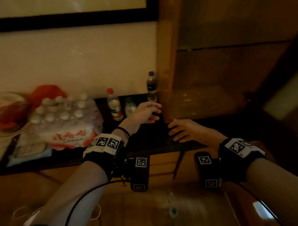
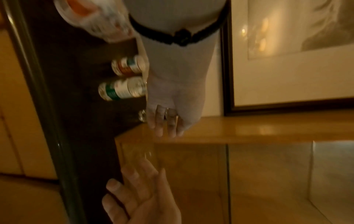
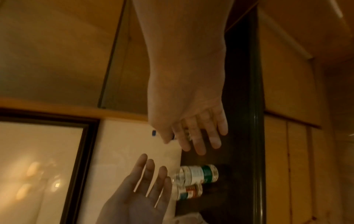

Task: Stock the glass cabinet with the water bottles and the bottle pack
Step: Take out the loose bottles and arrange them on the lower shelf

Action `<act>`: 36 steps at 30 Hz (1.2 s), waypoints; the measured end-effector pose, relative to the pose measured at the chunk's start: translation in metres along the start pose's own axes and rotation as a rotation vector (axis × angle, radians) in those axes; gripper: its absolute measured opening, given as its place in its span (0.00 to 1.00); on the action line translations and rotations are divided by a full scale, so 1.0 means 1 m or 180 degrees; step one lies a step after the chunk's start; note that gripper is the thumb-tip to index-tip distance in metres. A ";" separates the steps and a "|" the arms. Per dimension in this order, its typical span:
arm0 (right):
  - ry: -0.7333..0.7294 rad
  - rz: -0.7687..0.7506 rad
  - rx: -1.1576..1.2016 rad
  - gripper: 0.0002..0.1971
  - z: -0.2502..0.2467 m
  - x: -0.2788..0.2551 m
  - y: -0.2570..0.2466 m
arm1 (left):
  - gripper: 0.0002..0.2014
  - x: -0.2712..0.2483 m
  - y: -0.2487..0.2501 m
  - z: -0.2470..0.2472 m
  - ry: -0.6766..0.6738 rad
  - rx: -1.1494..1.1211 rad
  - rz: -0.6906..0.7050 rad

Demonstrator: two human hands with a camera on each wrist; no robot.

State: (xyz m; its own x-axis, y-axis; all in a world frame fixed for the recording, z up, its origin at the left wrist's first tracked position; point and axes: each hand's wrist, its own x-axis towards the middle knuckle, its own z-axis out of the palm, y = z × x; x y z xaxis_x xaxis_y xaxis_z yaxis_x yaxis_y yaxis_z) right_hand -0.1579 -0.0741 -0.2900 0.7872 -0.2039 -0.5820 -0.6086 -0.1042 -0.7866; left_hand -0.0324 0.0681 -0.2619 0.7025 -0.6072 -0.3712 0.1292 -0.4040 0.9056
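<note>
Hands first: your left hand (image 1: 144, 113) reaches forward over the dark surface (image 1: 151, 142) with its fingers (image 1: 154, 106) spread wide and gripping nothing. It sits just in front of the blue-capped bottle (image 1: 151, 86), which stands upright against the wooden post of the glass cabinet (image 1: 212, 75); you cannot tell from any view whether the fingers touch that bottle. Your right hand (image 1: 185, 130) hovers near the left one, at the foot of the cabinet post, fingers (image 1: 175, 128) extended and relaxed, also holding nothing.

Two more bottles stand upright on the surface to the left of the blue-capped one: a red-capped bottle (image 1: 114, 105) and, just beside it, a shorter green-capped bottle (image 1: 130, 107). Further left, the shrink-wrapped bottle pack (image 1: 65, 120) rests on the same surface, well apart from both hands. A red bag (image 1: 47, 93) lies behind the pack. The head view is blurred, so label text on the bottles is not legible.
</note>
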 end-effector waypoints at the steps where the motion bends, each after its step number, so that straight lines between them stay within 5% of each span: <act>1: -0.0106 -0.0026 -0.0166 0.18 0.007 0.010 -0.008 | 0.10 0.004 -0.006 -0.014 0.0111 -0.0058 -0.0053; 5: -0.0434 -0.0091 -0.0685 0.17 0.022 0.053 -0.037 | 0.10 0.017 -0.017 -0.061 0.0517 -0.0340 -0.0141; 14: -0.0281 -0.0324 -0.0688 0.21 0.029 0.134 -0.111 | 0.08 0.066 -0.008 -0.122 0.1045 -0.0537 -0.0138; 20: -0.0420 -0.0375 -0.0781 0.27 0.043 0.182 -0.146 | 0.16 0.105 -0.005 -0.160 0.1102 0.0123 0.0107; 25: -0.0736 -0.0364 -0.1168 0.27 0.051 0.222 -0.158 | 0.25 0.163 -0.013 -0.195 0.1366 0.0958 -0.0326; 29: -0.0930 -0.0451 -0.1501 0.23 0.053 0.249 -0.157 | 0.24 0.196 -0.028 -0.218 0.1218 0.1385 -0.0510; 36: -0.0784 -0.0361 -0.1284 0.15 0.057 0.274 -0.143 | 0.15 0.229 -0.060 -0.225 0.0925 0.1013 -0.0380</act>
State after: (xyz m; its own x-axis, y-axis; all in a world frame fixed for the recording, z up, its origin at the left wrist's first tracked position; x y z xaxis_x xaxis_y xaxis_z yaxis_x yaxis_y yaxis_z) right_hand 0.1504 -0.0598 -0.3485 0.8213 0.0620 -0.5671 -0.4694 -0.4915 -0.7335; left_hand 0.2785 0.1073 -0.3555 0.8692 -0.3444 -0.3548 0.0314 -0.6777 0.7347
